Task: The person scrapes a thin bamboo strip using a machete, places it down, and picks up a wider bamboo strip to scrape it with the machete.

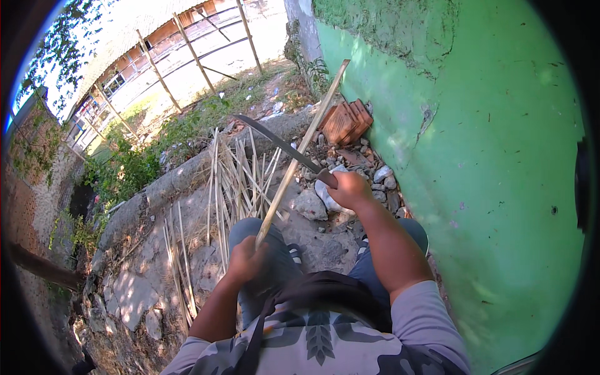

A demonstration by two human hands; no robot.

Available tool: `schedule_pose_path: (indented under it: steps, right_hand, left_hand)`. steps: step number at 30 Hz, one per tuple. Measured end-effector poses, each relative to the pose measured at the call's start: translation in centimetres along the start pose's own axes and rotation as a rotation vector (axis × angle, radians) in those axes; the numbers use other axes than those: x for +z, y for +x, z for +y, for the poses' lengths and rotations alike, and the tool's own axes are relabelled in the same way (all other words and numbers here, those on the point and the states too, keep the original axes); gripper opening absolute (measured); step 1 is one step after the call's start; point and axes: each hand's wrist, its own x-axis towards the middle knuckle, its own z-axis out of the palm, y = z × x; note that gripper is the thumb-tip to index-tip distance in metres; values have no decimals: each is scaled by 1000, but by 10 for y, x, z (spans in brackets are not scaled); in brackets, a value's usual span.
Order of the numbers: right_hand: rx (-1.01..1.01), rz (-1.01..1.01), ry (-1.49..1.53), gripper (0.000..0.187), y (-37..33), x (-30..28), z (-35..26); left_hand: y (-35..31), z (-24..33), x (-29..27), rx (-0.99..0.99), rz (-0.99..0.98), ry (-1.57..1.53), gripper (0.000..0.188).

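My right hand [352, 190] is closed round the handle of a machete [281, 145], whose long dark blade points up and to the left. My left hand [247, 259] grips the lower end of a pale bamboo strip [287, 175] near my left knee. The strip slants up and away to the right, past the rubble. Midway along it, the blade crosses the strip; whether the edge touches it I cannot tell. A pile of split bamboo strips [232, 181] lies on the ground just beyond my left knee.
Stones [310, 205] and stacked clay roof tiles [347, 122] lie along the green wall [494, 187] at my right. A low concrete ledge [178, 178] runs behind the strips. More strips [179, 265] lie at the left, with a brick wall [39, 181] beyond.
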Motion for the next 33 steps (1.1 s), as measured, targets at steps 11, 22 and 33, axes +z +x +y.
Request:
schedule_pose_path:
  steps: [11, 22, 33]
  right_hand:
    - [-327, -165, -201, 16, -7, 1, -13]
    - [-97, -99, -27, 20, -6, 4, -6]
    - [-106, -74, -65, 17, -1, 1, -6]
  left_hand:
    - [-4, 15, -2, -30, 7, 24, 26]
    - [-2, 10, 0, -57, 5, -78, 29]
    - [-1, 7, -2, -43, -10, 78, 29]
